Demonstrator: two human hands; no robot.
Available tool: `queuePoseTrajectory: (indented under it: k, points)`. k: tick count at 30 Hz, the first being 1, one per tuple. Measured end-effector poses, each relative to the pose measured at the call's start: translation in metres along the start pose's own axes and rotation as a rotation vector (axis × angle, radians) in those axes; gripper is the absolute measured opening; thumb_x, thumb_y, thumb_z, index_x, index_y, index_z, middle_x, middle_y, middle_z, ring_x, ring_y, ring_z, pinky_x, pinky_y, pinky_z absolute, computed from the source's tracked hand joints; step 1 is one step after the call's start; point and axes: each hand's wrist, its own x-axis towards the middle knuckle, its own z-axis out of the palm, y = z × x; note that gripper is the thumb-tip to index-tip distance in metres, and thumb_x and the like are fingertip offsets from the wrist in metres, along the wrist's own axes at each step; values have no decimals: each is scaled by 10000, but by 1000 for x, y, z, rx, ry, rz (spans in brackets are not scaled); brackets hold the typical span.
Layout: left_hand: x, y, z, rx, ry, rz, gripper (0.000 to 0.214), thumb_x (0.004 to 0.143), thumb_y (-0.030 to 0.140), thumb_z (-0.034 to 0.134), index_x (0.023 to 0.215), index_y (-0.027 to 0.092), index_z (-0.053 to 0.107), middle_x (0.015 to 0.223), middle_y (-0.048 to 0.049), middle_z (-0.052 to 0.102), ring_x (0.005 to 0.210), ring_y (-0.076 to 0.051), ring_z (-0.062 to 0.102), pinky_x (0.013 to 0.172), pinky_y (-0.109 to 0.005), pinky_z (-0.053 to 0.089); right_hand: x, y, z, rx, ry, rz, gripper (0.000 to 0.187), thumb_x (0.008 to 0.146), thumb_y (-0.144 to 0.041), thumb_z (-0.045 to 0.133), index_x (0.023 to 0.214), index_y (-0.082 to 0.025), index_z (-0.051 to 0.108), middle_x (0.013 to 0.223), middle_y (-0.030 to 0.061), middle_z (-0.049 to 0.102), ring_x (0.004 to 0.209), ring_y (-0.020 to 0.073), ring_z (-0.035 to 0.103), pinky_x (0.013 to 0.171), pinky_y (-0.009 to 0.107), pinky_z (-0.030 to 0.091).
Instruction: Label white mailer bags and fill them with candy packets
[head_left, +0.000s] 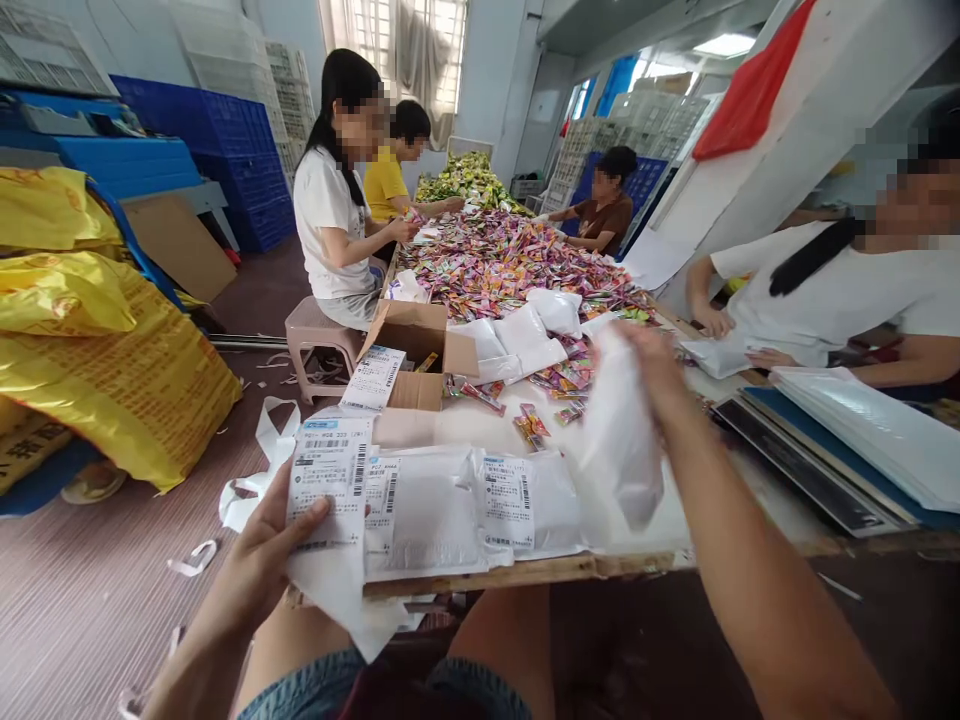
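My left hand [274,545] grips a stack of printed shipping labels [330,480] at the near left, the thumb pressed on its face and a white backing strip [345,590] hanging below. My right hand [656,365], smeared by motion, holds a white mailer bag [621,430] upright over the table's right side. Between the hands, two white mailer bags lie flat at the table's edge: a left labelled bag [431,510] and a right labelled bag [559,500]. Loose candy-like sachets [531,425] lie just behind them.
An open cardboard box [420,330] stands behind the labels, with more white mailers [525,335] beside it. A big heap of colourful sachets [510,255] covers the table beyond. Several people sit around it. A stack of flat bags [862,430] lies at right, yellow sacks [112,350] at left.
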Motion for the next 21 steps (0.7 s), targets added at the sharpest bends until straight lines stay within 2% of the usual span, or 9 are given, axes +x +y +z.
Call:
queuePoseTrajectory:
  k: [3, 6, 8, 10, 11, 13, 15, 18, 21]
  points:
    - [-5, -1, 8, 13, -40, 61, 813, 762, 188, 746, 1451, 378, 358, 1365, -43, 623, 1224, -320, 582, 830, -297, 594, -45, 10, 92, -55, -324, 1, 169, 776, -135, 566, 633, -117, 655, 638, -46, 654, 652, 93, 609, 692, 233, 432]
    - [-12, -11, 5, 40, -56, 48, 676, 772, 180, 741, 1374, 350, 483, 1300, -30, 672, 1207, -299, 597, 902, -321, 559, -73, 18, 147, -109, -341, 16, 60, 736, -89, 652, 705, -136, 670, 692, 8, 673, 689, 149, 628, 717, 275, 479]
    - [-16, -19, 4, 94, -72, 21, 447, 774, 197, 740, 1205, 277, 653, 1193, -47, 732, 1117, -292, 652, 908, -329, 547, -87, 9, 153, -71, -309, -33, 175, 833, -162, 606, 995, -148, 670, 807, 36, 686, 804, 175, 646, 798, 313, 491]
    - [-20, -25, 6, 144, -122, -7, 228, 770, 216, 743, 997, 209, 763, 1100, -72, 768, 1041, -288, 684, 906, -326, 536, -106, -10, 147, 35, -421, -118, 421, 896, -252, 572, 1306, -185, 507, 913, 38, 691, 874, 176, 655, 833, 321, 503]
    - [-21, -27, 8, 159, -156, -17, 176, 755, 214, 756, 927, 192, 786, 1068, -81, 777, 1032, -289, 686, 913, -322, 527, -118, -19, 144, 78, -496, -166, 490, 899, -274, 581, 1364, -211, 442, 968, 39, 693, 904, 177, 658, 838, 318, 510]
    - [-22, -27, 14, 134, -241, -69, 181, 723, 234, 786, 895, 181, 801, 1045, -88, 781, 1071, -297, 668, 937, -325, 508, -146, -34, 142, 93, -560, -254, 425, 892, -230, 588, 1305, -239, 487, 1050, 43, 687, 963, 180, 651, 842, 308, 516]
    - [-21, -25, 20, 0, -301, -191, 339, 711, 400, 781, 951, 161, 790, 1033, -110, 780, 1102, -326, 653, 909, -350, 527, -171, -38, 146, 28, -455, -343, 246, 895, -127, 514, 1107, -221, 595, 1019, 49, 691, 957, 183, 644, 817, 303, 517]
    - [-16, -25, 28, -186, -137, -378, 521, 736, 545, 698, 1088, 162, 726, 1001, -112, 783, 1028, -337, 690, 664, -330, 589, -192, -32, 151, -81, -342, -466, 313, 856, -19, 421, 1014, -205, 617, 887, 49, 696, 833, 189, 639, 714, 308, 514]
    - [-11, -29, 37, -184, 32, -430, 409, 761, 279, 734, 1151, 176, 668, 957, -85, 792, 929, -306, 730, 546, -293, 578, -197, -26, 149, -161, -317, -512, 296, 867, -20, 449, 1052, -197, 598, 869, 49, 698, 774, 186, 626, 696, 323, 499]
